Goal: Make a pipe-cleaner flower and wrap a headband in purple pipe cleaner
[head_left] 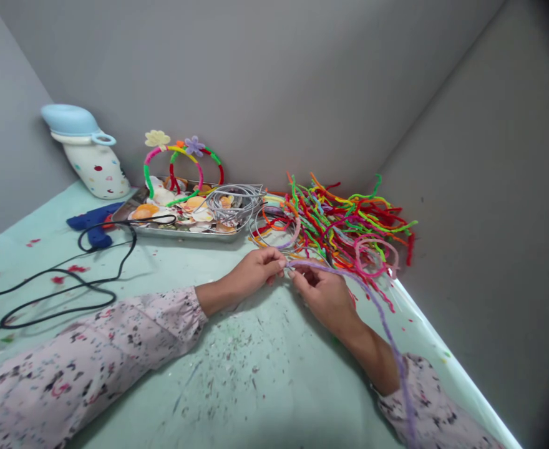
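A long purple pipe cleaner (387, 327) runs from between my fingertips over my right hand and hangs down across the right sleeve. My left hand (251, 274) pinches close to its end, thumb against forefinger. From the other side, my right hand (325, 296) is closed on the same end, its fingertips almost meeting the left ones. A bit of thin grey wire seems to show between the fingertips; whether it belongs to the wire ring (252, 232) just behind, partly covered in pink and purple, I cannot tell.
A pile of coloured pipe cleaners (349, 218) lies behind my right hand. A metal tray (185, 234) holds shells, coiled wire (237, 202) and two flower-topped hoops (146, 168). Farther left are a white bottle (94, 165), a blue tool (92, 215) and a black cable (63, 271).
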Available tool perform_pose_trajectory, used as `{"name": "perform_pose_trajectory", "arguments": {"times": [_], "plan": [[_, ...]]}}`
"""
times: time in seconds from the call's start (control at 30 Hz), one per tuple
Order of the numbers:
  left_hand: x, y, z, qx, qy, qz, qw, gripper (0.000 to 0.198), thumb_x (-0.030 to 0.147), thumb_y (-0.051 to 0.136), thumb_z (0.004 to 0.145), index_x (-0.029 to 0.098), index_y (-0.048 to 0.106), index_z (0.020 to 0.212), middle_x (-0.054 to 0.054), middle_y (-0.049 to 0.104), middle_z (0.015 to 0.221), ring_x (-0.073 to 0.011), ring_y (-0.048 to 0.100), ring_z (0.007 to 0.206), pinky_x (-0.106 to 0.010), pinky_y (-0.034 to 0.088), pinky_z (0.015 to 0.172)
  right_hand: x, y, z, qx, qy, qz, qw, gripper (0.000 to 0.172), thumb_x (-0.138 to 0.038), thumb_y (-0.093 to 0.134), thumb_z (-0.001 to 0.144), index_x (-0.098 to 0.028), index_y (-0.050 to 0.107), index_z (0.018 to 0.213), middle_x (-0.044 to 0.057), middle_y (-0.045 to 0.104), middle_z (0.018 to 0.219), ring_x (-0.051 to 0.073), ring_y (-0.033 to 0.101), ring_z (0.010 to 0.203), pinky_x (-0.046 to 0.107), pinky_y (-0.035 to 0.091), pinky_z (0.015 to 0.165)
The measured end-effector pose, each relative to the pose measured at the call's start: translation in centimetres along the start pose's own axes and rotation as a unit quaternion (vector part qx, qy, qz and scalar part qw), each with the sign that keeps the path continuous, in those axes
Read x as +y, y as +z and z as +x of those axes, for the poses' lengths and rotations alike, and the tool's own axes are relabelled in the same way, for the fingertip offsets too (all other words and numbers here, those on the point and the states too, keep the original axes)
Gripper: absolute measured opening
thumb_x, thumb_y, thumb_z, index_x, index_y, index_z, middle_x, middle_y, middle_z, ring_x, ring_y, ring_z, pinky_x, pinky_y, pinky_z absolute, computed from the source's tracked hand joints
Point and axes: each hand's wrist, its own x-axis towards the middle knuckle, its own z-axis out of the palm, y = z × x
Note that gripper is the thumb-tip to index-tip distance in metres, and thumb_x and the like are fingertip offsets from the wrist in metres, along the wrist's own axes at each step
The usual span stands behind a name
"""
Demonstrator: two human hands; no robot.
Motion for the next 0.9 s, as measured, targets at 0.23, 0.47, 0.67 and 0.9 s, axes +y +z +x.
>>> {"name": "perform_pose_trajectory", "arguments": {"times": [0.23, 0.47, 0.67, 0.9], "plan": [[-0.3, 0.0, 0.0, 0.009, -0.003, 0.005, 1.0, 0.017, 0.03, 0.054, 0.082, 0.015, 0.053, 0.075, 0.004, 0.045, 0.056, -0.007, 0.038, 0.05, -0.022, 0.027, 0.051, 0.1, 0.4, -0.5, 0.02, -0.018, -0.012, 1.0, 0.02, -0.036, 0.052, 0.084, -0.021, 0.066, 0.09, 0.001, 0.068, 0.081, 0.016, 0.061, 0.073, 0.028, 0.046, 0.067], [-0.3, -0.1, -0.2, 0.01, 0.025, 0.024, 0.999, 0.019, 0.032, 0.054, 0.084, 0.015, 0.054, 0.076, 0.005, 0.046, 0.056, -0.0073, 0.039, 0.05, -0.022, 0.029, 0.052, 0.3, 0.6, -0.5, 0.029, -0.045, -0.002, 0.999, 0.018, -0.032, 0.053, 0.085, -0.022, 0.065, 0.092, 0.002, 0.067, 0.083, 0.017, 0.06, 0.077, 0.029, 0.047, 0.071], [-0.4, 0.3, -0.7, 0.019, 0.081, 0.052, 0.995, 0.019, 0.033, 0.052, 0.086, 0.015, 0.052, 0.077, 0.004, 0.046, 0.06, -0.0083, 0.04, 0.054, -0.022, 0.032, 0.054, 0.1, 0.2, -0.7, 0.084, -0.174, -0.036, 0.981, 0.015, -0.023, 0.051, 0.087, -0.022, 0.065, 0.094, 0.002, 0.067, 0.089, 0.016, 0.061, 0.086, 0.029, 0.047, 0.079], [0.1, 0.7, -1.1, 0.037, 0.126, 0.193, 0.972, 0.021, 0.03, 0.042, 0.09, 0.016, 0.054, 0.078, 0.002, 0.049, 0.067, -0.0118, 0.044, 0.065, -0.023, 0.034, 0.061, 0.2, 0.0, -0.5, 0.067, -0.184, -0.042, 0.98, 0.02, -0.023, 0.046, 0.09, -0.024, 0.064, 0.099, 0.004, 0.067, 0.094, 0.018, 0.061, 0.091, 0.031, 0.048, 0.082]]}}
